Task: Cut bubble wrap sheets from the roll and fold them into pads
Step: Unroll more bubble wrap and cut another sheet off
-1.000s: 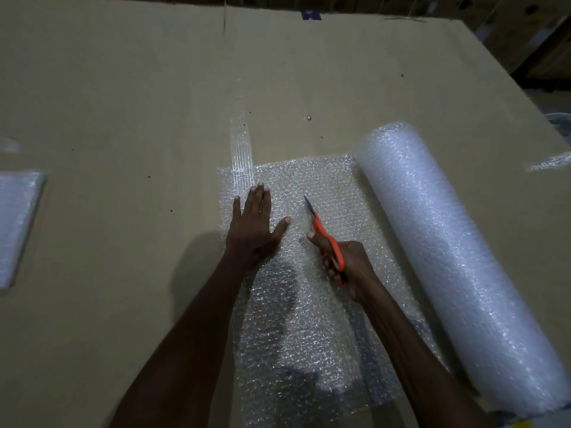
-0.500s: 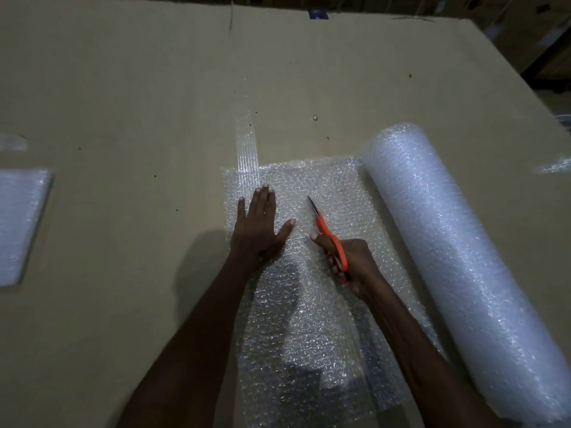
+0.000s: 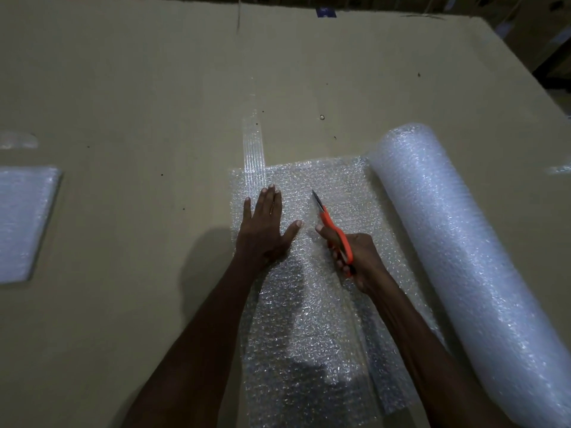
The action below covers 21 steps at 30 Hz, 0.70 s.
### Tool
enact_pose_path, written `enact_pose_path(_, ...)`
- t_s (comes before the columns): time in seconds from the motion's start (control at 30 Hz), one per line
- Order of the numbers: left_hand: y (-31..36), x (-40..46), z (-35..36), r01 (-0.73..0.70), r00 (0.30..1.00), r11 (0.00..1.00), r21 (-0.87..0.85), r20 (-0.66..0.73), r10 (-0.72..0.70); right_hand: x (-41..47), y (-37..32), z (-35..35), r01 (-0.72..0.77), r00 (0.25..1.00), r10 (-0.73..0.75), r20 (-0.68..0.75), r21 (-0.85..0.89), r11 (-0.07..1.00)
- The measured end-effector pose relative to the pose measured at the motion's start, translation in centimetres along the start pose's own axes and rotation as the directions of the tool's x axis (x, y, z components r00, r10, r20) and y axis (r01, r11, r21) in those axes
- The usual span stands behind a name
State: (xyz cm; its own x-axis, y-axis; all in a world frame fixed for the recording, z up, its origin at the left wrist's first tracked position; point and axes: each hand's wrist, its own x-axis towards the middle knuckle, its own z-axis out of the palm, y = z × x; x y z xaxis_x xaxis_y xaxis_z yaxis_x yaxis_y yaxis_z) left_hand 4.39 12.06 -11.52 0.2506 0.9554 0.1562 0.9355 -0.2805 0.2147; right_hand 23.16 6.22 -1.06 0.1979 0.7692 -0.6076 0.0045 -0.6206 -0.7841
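While the roll (image 3: 472,257) lies on its side along the right of the cardboard-covered desk (image 3: 139,88), a clear, bumpy length of bubble wrap (image 3: 309,329) runs out flat from under it toward the left, glinting where the light catches the bubbles and falling into shadow near the person's arms. A narrow strip of clear tape (image 3: 254,149) reaches from the sheet's far edge out across the desk. The left hand (image 3: 265,230) lies flat on the sheet near its left edge, fingers straight and close together, thumb spread wide to the right, pressing the wrap down. The right hand (image 3: 360,261) has its grip clamped round the orange handles of the scissors (image 3: 332,227), fingers curled through and about them, with the short metal blades pointing away from the person over the middle of the sheet; the blades look nearly together, though I cannot tell how far they bite into the wrap. At the far left edge of the desk lies a flat folded pad (image 3: 24,223) of the same wrap, well apart from the work. Against a second ago, the blade tips sit a little further up the sheet toward its far edge, the right hand having followed them, while the left hand keeps the same flat press in much the same spot, and the roll has not shifted.
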Motion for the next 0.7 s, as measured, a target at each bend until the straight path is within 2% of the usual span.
enact_pose_path(0.4,0.0,0.5,-0.1,0.01,1.0,1.0,-0.026,0.015,-0.009,0.4,-1.0,0.2,0.003,1.0,-0.003,0.021,0.004,1.0)
enact_pose_path(0.57,-0.3,2.3,-0.5,-0.018,0.995,1.0,-0.023,-0.102,0.015,0.5,-1.3,0.0,-0.028,0.999,0.028,0.026,-0.009,1.0)
enact_pose_path(0.7,-0.9,3.5,-0.3,-0.006,1.0,0.998,-0.064,-0.03,0.004,0.7,-1.3,-0.3,-0.022,0.999,0.022,0.047,-0.008,1.0)
